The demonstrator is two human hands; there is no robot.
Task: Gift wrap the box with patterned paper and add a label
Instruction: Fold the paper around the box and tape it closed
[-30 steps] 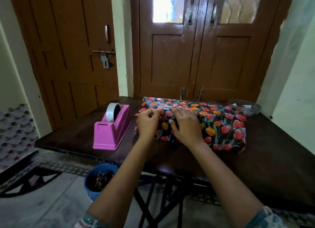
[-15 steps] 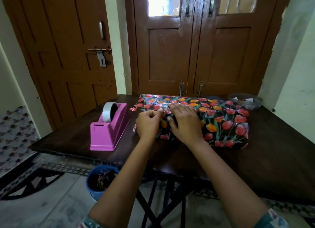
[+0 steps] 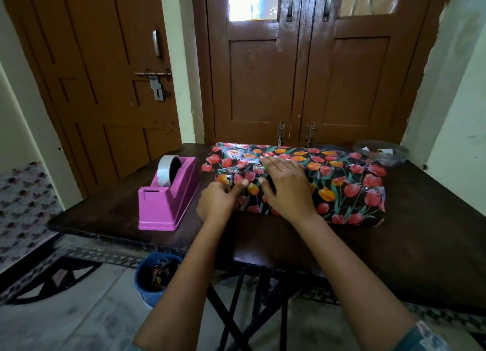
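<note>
Centre frame: wrapped box on desk. Right hand lies flat on top, grip apart. Left hand has its grip pinched on the left-end fold. Wrap looks glossy, slippery and easily torn; hold by the firm box edges.

Can't see anything under the patterned paper. Can't tell whether the left hand pinches a fold, fingers curled out of sight at the corner. Too blurred to read, the clear container's contents. Blue bucket half hidden behind the counter, itself cut off at right.
</note>
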